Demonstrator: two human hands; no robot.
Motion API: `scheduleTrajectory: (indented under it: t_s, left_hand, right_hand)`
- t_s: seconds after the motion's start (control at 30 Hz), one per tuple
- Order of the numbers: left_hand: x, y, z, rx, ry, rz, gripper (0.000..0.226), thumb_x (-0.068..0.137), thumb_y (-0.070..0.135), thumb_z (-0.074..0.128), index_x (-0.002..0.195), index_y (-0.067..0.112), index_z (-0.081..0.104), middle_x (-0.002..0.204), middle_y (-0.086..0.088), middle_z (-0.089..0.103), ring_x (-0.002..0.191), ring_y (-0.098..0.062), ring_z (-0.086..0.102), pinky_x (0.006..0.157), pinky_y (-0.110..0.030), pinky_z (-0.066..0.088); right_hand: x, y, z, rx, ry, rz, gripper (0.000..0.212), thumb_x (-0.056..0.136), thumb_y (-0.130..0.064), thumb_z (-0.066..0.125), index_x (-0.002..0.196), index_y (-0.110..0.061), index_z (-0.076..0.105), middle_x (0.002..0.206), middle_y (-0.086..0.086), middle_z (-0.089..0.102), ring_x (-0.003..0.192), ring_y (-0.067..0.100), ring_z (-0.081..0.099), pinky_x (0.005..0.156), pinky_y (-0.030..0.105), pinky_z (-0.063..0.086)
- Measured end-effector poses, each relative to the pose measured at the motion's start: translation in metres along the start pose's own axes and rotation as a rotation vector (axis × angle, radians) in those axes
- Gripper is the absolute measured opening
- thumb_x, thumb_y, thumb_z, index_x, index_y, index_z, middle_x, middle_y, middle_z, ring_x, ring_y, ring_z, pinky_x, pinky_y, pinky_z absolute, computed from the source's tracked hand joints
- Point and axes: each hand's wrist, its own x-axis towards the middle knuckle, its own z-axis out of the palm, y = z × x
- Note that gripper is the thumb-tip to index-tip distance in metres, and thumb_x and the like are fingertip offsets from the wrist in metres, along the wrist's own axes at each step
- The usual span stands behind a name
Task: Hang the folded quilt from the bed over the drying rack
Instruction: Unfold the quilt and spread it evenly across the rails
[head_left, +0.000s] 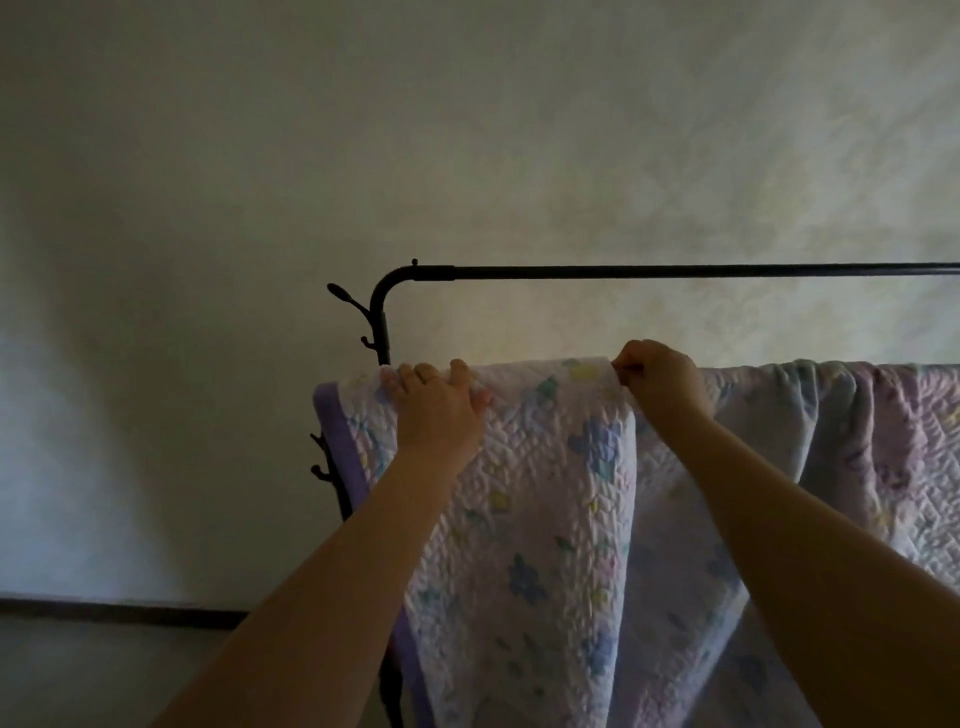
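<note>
Both hands hold the top fold of the quilt, which is draped on the drying rack.

Two bare forearms rise from the bottom edge, at 7 and 5 o'clock, toward the frame's centre. The left hand (439, 405) lies palm-down on the fold, fingers curled over its top edge and gripping the cloth. The right hand (660, 382), just to its 3 o'clock, is closed into a fist pinching the same edge. The quilt (540, 519), pale with a floral print and a purple border, hangs from under both hands down to 6 o'clock and spreads along to 3 o'clock. Beyond it, the drying rack (675, 271) shows its black top bar at 12 o'clock of the hands, bare of cloth, with hooked pegs on its left post. Behind stands a pale wall (208, 182).
</note>
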Motion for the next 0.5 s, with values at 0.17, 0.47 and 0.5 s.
scheduleTrajectory:
  t_s: [0.17, 0.47, 0.5]
  left_hand:
    - [0.007, 0.005, -0.005, 0.058, -0.034, -0.028, 0.055, 0.098, 0.056, 0.025, 0.128, 0.016, 0.049, 0.124, -0.029, 0.053, 0.120, -0.047, 0.044, 0.111, -0.064, 0.015]
    - [0.009, 0.021, -0.003, 0.110, -0.033, -0.136, 0.063, 0.097, 0.059, 0.020, 0.123, 0.014, 0.055, 0.125, -0.031, 0.054, 0.120, -0.047, 0.044, 0.111, -0.061, 0.017]
    - [0.010, 0.023, -0.004, 0.102, -0.056, -0.169, 0.063, 0.098, 0.057, 0.019, 0.127, 0.013, 0.053, 0.129, -0.032, 0.050, 0.124, -0.047, 0.040, 0.113, -0.060, 0.015]
  right_hand:
    - [0.010, 0.035, -0.019, -0.129, 0.115, -0.022, 0.011, 0.086, -0.022, 0.063, 0.083, -0.012, 0.067, 0.092, 0.012, 0.067, 0.086, 0.034, 0.062, 0.071, 0.038, 0.049]
    - [0.035, 0.159, -0.106, -0.400, 0.083, 0.226, 0.013, 0.087, -0.014, 0.060, 0.095, -0.008, 0.068, 0.099, 0.021, 0.067, 0.095, 0.040, 0.063, 0.084, 0.044, 0.050]
    - [0.036, 0.161, -0.108, -0.376, 0.054, 0.219, 0.013, 0.088, -0.014, 0.059, 0.096, -0.011, 0.068, 0.100, 0.019, 0.068, 0.096, 0.039, 0.063, 0.082, 0.041, 0.048]
